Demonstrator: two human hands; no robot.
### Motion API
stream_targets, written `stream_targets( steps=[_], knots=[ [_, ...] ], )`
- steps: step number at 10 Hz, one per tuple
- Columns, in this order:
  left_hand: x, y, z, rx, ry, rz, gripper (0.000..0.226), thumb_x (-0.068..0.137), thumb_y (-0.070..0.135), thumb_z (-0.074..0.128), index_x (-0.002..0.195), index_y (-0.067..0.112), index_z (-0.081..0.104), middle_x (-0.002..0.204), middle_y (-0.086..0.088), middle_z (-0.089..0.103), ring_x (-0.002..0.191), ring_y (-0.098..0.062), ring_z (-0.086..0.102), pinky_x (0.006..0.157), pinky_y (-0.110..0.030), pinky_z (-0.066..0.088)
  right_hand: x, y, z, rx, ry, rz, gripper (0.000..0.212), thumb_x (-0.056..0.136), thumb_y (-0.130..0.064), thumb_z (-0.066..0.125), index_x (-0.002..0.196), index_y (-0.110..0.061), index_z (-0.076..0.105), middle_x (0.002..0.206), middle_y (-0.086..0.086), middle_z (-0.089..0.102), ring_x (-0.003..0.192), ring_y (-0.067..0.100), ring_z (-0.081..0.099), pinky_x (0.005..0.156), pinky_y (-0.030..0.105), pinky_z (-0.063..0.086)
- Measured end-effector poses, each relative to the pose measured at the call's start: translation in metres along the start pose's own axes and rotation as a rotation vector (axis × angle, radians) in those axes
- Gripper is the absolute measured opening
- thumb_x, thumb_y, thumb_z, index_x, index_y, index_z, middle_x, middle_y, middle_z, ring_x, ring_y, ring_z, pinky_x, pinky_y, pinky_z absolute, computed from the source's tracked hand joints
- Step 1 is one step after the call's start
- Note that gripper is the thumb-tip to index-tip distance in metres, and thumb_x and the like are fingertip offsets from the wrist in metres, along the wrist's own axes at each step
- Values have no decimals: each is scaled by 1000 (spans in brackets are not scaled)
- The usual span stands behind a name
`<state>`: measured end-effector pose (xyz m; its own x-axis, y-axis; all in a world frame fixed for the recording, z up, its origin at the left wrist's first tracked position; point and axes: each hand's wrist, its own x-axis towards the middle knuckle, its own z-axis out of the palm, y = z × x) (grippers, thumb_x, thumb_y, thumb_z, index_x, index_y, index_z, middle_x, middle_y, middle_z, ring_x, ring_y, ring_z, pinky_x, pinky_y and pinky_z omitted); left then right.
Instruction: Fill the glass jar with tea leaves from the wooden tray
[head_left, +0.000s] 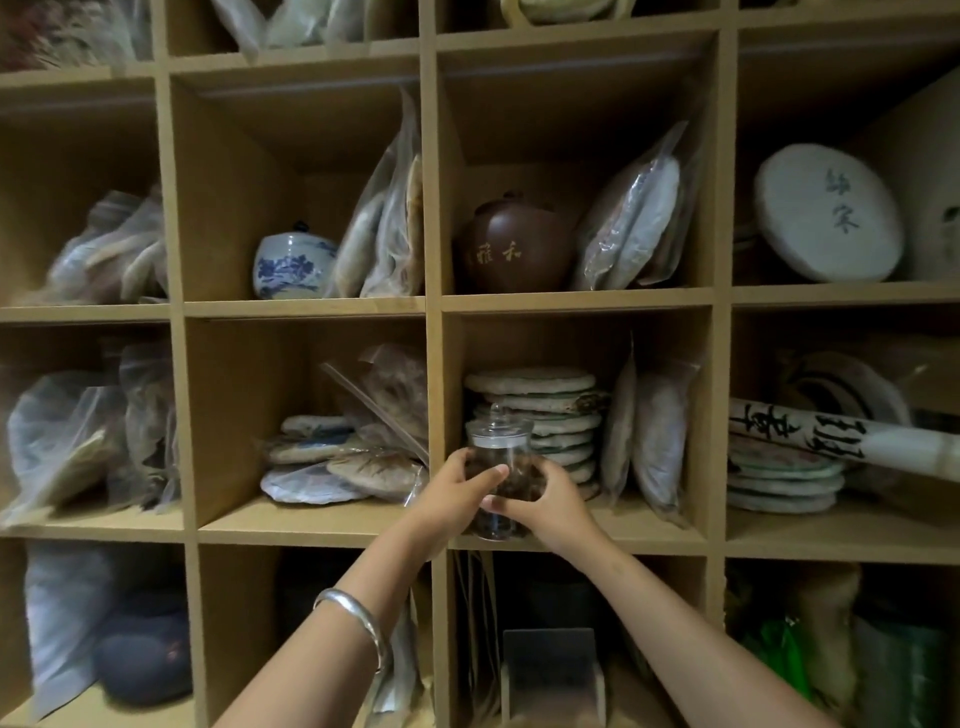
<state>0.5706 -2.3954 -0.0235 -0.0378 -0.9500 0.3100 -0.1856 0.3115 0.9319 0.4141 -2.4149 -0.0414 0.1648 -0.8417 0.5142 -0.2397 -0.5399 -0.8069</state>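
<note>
Both hands hold a jar (500, 467) up in front of a wooden shelf (435, 306) of square cubbies. The left hand (457, 493) wraps the jar's left side, thumb laid across the front of the glass and fingers curled behind. The right hand (543, 501) clasps the lower right side, its thumb pressed against the glass near the base. The jar is clear, upright, with a glass lid (500, 428) and knob on top, and dark tea leaves (511, 480) fill most of it below the neck. It sits at the front left of the middle cubby, its base about level with that cubby's floor; whether it touches the board is hard to tell, as the hands cover it. A silver bangle (358, 621) circles the left wrist.

Just behind the jar, in the same cubby, stands a stack of round tea cakes (545, 415), with bagged cakes (657, 431) leaning to its right. In the cubby above sits a brown clay pot (514, 247) with gold characters. Up and to the left, a blue-and-white porcelain pot (293, 265) stands beside more bagged cakes. At far right, a white disc (826, 213) with written characters leans in the upper cubby, and a scroll (841, 434) lies across cakes below it
</note>
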Motion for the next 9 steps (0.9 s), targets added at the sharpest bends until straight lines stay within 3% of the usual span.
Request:
stream_targets(
  steps=[1, 3, 4, 6, 7, 8, 9],
  knots=[
    [-3, 3, 11, 86, 83, 35, 42, 92, 38, 62, 128, 21, 48, 110, 6, 65, 97, -8, 64, 67, -17, 53, 5, 4, -2, -82, 32, -9, 81, 44, -63, 79, 114, -40, 46, 109, -15, 61, 103, 4, 59, 82, 29, 53],
    [0, 10, 27, 228, 247, 52, 46, 94, 37, 60, 132, 15, 46, 119, 1, 61, 106, -17, 58, 82, -29, 48, 10, 12, -2, -236, 104, 1, 59, 50, -70, 72, 97, -41, 53, 94, -15, 65, 86, 0, 62, 73, 33, 58],
    [1, 10, 27, 245, 269, 48, 43, 94, 37, 59, 130, 14, 48, 115, 2, 62, 102, -15, 58, 76, -27, 44, 11, 13, 1, -250, 107, 5, 54, 50, -71, 71, 93, -43, 54, 90, -16, 66, 82, -2, 63, 71, 33, 58],
    [-5, 12, 27, 260, 254, -4, 38, 98, 34, 53, 127, 11, 50, 115, -5, 63, 105, -21, 59, 90, -35, 49, 5, 6, 3, -304, 138, 10, 64, 49, -72, 66, 101, -37, 57, 93, -14, 65, 81, 0, 62, 69, 33, 58],
    [-18, 15, 21, 255, 165, -92, 47, 99, 40, 50, 131, 7, 47, 128, -8, 58, 115, -23, 54, 93, -35, 45, 1, 1, 2, -349, 111, 36, 65, 55, -69, 67, 108, -33, 57, 99, -13, 64, 90, 7, 62, 75, 38, 57],
    [-37, 9, 10, 225, 21, -161, 56, 99, 46, 47, 140, 8, 41, 135, -3, 51, 117, -18, 50, 94, -31, 41, -9, 1, -4, -418, 50, -1, 63, 65, -59, 73, 114, -23, 60, 107, -5, 62, 97, 11, 61, 82, 35, 55],
    [-56, 7, -3, 320, 68, -97, 54, 99, 37, 49, 143, 7, 40, 141, -10, 51, 124, -19, 50, 104, -32, 40, -21, -2, -12, -461, 55, -13, 52, 75, -44, 75, 118, -18, 61, 113, -1, 60, 92, 5, 59, 80, 21, 50]
  ],
)
